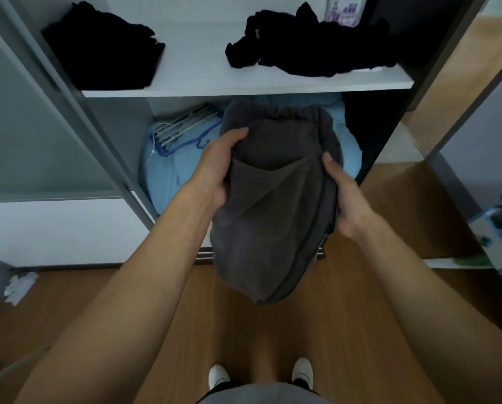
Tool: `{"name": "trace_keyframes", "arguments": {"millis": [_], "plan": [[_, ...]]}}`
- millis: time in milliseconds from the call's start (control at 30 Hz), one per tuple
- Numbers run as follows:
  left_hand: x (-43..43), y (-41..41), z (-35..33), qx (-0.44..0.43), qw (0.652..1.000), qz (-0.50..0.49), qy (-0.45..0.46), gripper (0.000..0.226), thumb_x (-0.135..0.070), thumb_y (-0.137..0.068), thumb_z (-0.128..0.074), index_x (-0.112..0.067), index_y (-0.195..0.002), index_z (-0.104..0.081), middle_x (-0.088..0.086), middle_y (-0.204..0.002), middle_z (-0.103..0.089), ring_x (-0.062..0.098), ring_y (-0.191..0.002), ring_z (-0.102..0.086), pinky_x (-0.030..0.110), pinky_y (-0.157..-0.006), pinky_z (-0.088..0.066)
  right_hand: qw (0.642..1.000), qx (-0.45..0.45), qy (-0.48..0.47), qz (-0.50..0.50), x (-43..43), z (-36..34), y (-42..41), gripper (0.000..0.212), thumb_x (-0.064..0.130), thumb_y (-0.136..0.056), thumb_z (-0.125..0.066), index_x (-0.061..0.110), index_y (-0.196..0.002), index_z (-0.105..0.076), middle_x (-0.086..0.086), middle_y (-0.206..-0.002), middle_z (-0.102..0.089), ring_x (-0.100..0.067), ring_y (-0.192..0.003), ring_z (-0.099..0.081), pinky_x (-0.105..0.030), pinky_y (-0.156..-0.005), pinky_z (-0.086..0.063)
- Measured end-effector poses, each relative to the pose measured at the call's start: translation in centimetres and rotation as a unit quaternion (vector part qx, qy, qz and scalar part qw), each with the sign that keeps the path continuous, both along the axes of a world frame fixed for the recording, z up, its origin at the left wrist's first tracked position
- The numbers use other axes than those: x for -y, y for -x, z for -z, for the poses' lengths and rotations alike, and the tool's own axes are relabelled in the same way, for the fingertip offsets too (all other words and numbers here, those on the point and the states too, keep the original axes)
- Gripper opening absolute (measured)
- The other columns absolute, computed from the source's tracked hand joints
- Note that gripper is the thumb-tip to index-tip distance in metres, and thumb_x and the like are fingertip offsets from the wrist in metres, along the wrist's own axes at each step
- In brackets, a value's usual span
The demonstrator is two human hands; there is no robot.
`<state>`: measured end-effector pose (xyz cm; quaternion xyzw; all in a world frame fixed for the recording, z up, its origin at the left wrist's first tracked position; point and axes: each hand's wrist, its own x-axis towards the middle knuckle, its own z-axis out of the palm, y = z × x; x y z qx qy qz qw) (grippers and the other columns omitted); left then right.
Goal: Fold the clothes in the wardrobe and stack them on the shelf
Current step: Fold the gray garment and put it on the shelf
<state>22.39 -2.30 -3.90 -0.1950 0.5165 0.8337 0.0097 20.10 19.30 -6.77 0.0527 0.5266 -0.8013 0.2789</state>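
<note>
I hold a folded dark grey garment [276, 211] with an elastic waistband in front of the wardrobe, below the white shelf [244, 86]. My left hand [219, 167] grips its left edge, thumb on top. My right hand [341, 193] grips its right edge. The lower end of the garment hangs loose toward the floor. On the shelf, a folded stack of black clothes [104, 51] sits at the left. A crumpled heap of black clothes [313, 45] lies at the right.
Under the shelf lies a light blue bundle [174, 170] with several hangers [182, 126] on top. A grey sliding door frame [77, 112] stands at left. Crumpled white paper [19, 287] lies on the wooden floor. A blue-and-white object [500, 234] is at right.
</note>
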Motion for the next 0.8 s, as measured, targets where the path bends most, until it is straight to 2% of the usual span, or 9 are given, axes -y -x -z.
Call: {"name": "trace_keyframes", "arguments": {"millis": [133, 300, 367, 433, 467, 533, 600, 667, 800], "plan": [[2.3, 0.0, 0.4, 0.031, 0.999, -0.004, -0.022, 0.042, -0.040, -0.093, -0.062, -0.008, -0.119, -0.070, 0.015, -0.109, -0.075, 0.027, -0.097, -0.074, 0.035, -0.072, -0.060, 0.999, -0.032, 0.004, -0.020, 1.3, 2.0, -2.1, 0.044, 0.026, -0.079, -0.075, 0.012, -0.120, -0.067, -0.010, -0.114, -0.074, -0.025, -0.106, -0.071, -0.033, -0.081, -0.060], [6.1, -2.9, 5.0, 0.002, 0.996, 0.086, -0.023, 0.074, -0.070, -0.094, -0.037, -0.011, -0.130, -0.065, 0.015, -0.134, -0.063, 0.030, -0.127, -0.059, 0.041, -0.102, -0.050, 0.999, -0.021, 0.034, 0.012, 2.4, 0.0, -1.6, 0.028, 0.022, -0.089, -0.072, 0.011, -0.115, -0.070, -0.011, -0.115, -0.074, -0.026, -0.106, -0.072, -0.038, -0.084, -0.060], [5.8, -4.8, 7.2, 0.001, 0.991, 0.136, -0.008, 0.075, -0.073, -0.084, -0.052, -0.019, -0.135, -0.056, 0.007, -0.137, -0.062, 0.025, -0.131, -0.056, 0.038, -0.103, -0.049, 1.000, 0.020, 0.016, 0.018, 2.3, -0.4, -1.1, 0.032, 0.025, -0.091, -0.071, 0.008, -0.118, -0.069, -0.012, -0.112, -0.075, -0.027, -0.102, -0.073, -0.039, -0.084, -0.059], [4.4, -5.9, 7.8, 0.029, 0.982, 0.178, 0.060, 0.086, -0.070, -0.057, -0.081, -0.024, -0.126, -0.056, -0.008, -0.123, -0.070, 0.011, -0.119, -0.063, 0.025, -0.094, -0.054, 0.998, 0.054, -0.010, 0.013, 2.2, -1.1, -0.7, 0.032, 0.028, -0.092, -0.069, 0.006, -0.115, -0.070, -0.012, -0.108, -0.076, -0.027, -0.096, -0.075, -0.037, -0.076, -0.061], [3.5, -5.7, 8.0, 0.039, 0.972, 0.193, 0.129, 0.081, -0.064, -0.053, -0.087, -0.026, -0.118, -0.059, -0.015, -0.111, -0.074, 0.005, -0.110, -0.067, 0.020, -0.088, -0.055, 0.997, 0.068, -0.026, 0.010, 2.0, -1.4, -0.3, 0.029, 0.028, -0.094, -0.067, 0.006, -0.112, -0.071, -0.013, -0.105, -0.077, -0.027, -0.091, -0.076, -0.036, -0.069, -0.062], [2.0, -4.8, 7.9, 0.023, 0.963, 0.153, 0.223, 0.041, -0.042, -0.073, -0.084, -0.025, -0.106, -0.066, -0.013, -0.096, -0.077, 0.011, -0.103, -0.070, 0.019, -0.081, -0.056, 0.995, 0.086, -0.050, 0.011, 1.4, -1.8, 0.7, 0.029, 0.028, -0.097, -0.062, 0.005, -0.112, -0.070, -0.014, -0.105, -0.076, -0.027, -0.088, -0.076, -0.036, -0.064, -0.062], [0.8, -4.1, 6.9, 0.024, 0.982, 0.068, 0.177, 0.021, -0.024, -0.085, -0.077, -0.016, -0.103, -0.071, 0.001, -0.094, -0.078, 0.021, -0.099, -0.073, 0.031, -0.083, -0.058, 0.996, 0.076, -0.043, 0.023, 0.3, -1.6, 1.5, 0.040, 0.035, -0.097, -0.060, 0.005, -0.123, -0.067, -0.016, -0.118, -0.072, -0.029, -0.102, -0.073, -0.039, -0.080, -0.060], [0.2, -3.6, 6.3, 0.020, 0.996, 0.011, 0.090, 0.029, -0.021, -0.083, -0.076, -0.008, -0.109, -0.071, 0.011, -0.098, -0.077, 0.026, -0.095, -0.074, 0.037, -0.080, -0.060, 0.998, 0.042, -0.010, 0.043, -1.3, -0.6, 1.8, 0.050, 0.046, -0.096, -0.058, 0.007, -0.125, -0.068, -0.015, -0.128, -0.068, -0.029, -0.116, -0.067, -0.042, -0.096, -0.054], [-0.7, -3.0, 5.0, 0.040, 0.999, 0.006, -0.028, 0.024, -0.019, -0.089, -0.070, -0.002, -0.106, -0.072, 0.015, -0.099, -0.076, 0.025, -0.090, -0.075, 0.033, -0.072, -0.060, 0.998, 0.039, -0.039, 0.008, -2.3, 3.6, -0.5, 0.058, 0.067, -0.087, -0.057, 0.025, -0.124, -0.070, -0.003, -0.124, -0.071, -0.024, -0.112, -0.069, -0.043, -0.086, -0.057]]}}
